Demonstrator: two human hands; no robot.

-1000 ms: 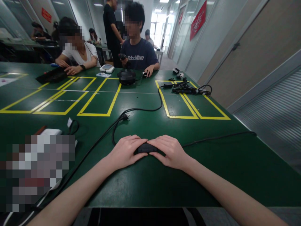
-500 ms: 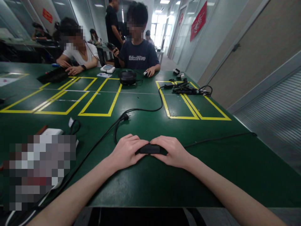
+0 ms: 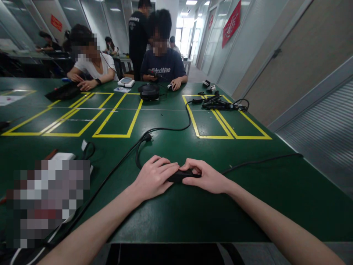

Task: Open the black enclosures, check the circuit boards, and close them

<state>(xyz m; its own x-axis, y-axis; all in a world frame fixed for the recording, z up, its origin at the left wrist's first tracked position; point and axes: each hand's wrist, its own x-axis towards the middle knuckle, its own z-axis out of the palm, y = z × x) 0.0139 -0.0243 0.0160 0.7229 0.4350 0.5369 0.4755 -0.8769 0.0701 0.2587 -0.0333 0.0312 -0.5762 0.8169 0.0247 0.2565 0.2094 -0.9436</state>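
While both your hands are on the black block (image 3: 178, 178), near your edge of the table (image 3: 165, 224), the work looks partway: block in hand, cord (image 3: 114, 168) laid out, plug (image 3: 148, 137) lying loose; the block's ends are hidden, so can't tell what's joined or left. Your left hand (image 3: 154, 178) lies palm-down, fingers together over the left end; your right hand (image 3: 207, 177) pinches the right end, thumb nearside, index bent on top. Forearms (image 3: 116, 209) angle inward.

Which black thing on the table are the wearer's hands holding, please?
The small block between left hand and right hand; the round device and black bundle lie farther away.
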